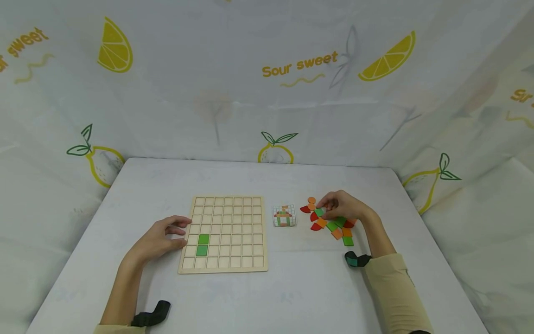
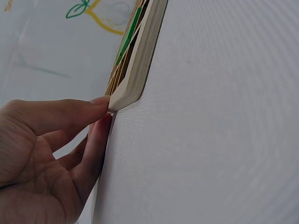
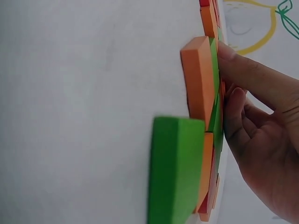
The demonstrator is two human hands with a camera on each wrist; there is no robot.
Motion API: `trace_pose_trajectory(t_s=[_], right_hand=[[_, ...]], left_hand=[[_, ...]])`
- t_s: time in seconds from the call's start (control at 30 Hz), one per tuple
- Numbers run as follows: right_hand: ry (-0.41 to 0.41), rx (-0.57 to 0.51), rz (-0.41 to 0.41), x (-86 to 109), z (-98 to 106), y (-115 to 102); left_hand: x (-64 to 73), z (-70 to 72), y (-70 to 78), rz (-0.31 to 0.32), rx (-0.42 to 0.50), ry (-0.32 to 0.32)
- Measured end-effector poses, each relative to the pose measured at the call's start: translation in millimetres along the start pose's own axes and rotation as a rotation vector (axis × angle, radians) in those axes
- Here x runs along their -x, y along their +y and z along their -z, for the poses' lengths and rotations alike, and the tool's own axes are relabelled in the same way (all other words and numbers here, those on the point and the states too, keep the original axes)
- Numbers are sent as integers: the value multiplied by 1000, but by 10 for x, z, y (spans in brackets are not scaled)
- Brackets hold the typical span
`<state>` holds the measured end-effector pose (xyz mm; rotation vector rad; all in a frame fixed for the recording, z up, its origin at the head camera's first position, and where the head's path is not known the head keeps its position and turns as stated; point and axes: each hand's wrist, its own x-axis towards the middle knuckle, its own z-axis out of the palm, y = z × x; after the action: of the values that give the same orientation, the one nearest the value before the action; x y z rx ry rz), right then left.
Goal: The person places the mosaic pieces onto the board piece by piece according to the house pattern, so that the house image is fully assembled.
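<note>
A wooden grid board [image 1: 233,270] lies on the white table, with a green square [image 1: 203,239] and a second green square [image 1: 202,250] in its cells. My left hand [image 1: 160,237] touches the board's left edge, thumb and fingers spread apart; the left wrist view shows the fingertips [image 2: 100,105] against the rim. To the right, my right hand [image 1: 344,206] reaches over a loose pile of coloured pieces. Its thumb and index finger pinch a green square piece [image 1: 319,212] at the pile's left part. The palm hides some of the pile.
Between board and pile lies a small pattern card [image 1: 284,216]. Around the right hand are orange circles [image 1: 311,200], red quarter-round pieces [image 1: 306,209], orange squares [image 1: 336,234] and a green block [image 1: 348,241]. A printed cloth [image 1: 200,93] hangs behind the table.
</note>
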<state>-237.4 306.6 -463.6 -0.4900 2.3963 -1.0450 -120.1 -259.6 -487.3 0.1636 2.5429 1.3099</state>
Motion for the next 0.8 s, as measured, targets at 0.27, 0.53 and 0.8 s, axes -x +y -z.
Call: trace_pose_trajectory(t_s=[0.27, 0.53, 0.8], right_hand=[[12, 28, 8, -5, -2, 10], [12, 40, 16, 6, -2, -12], [47, 82, -23, 9, 1, -42]], left_hand=[[7, 3, 4, -5, 11, -3], [12, 5, 15, -8, 8, -2], [5, 8, 16, 2, -5, -7]])
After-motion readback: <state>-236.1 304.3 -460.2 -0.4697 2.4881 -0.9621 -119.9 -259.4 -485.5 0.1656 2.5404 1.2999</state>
